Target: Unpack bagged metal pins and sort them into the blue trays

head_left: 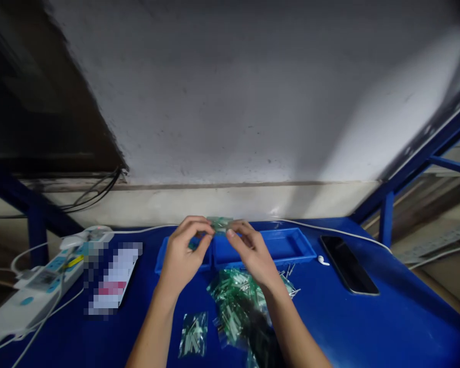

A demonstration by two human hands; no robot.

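Note:
A small clear greenish plastic bag (220, 223) is stretched between my two hands above the blue trays. My left hand (186, 250) pinches its left end with thumb and fingers. At its right end, my right hand (250, 249) grips it the same way, slightly blurred. What the bag holds is too smeared to make out. Below my hands lies a heap of similar green-tinted bags (233, 301) with pale slim pieces inside. One separate filled bag (193, 335) rests flat on the blue table, left of the heap.
Behind my hands stand a blue tray (281, 245) and a smaller blue tray (161, 258). Loose metal pins (291, 271) lie by the heap. An earbud (322, 260) and dark phone (348, 266) are right; a lit phone (117, 278) and power strip (34, 301) left.

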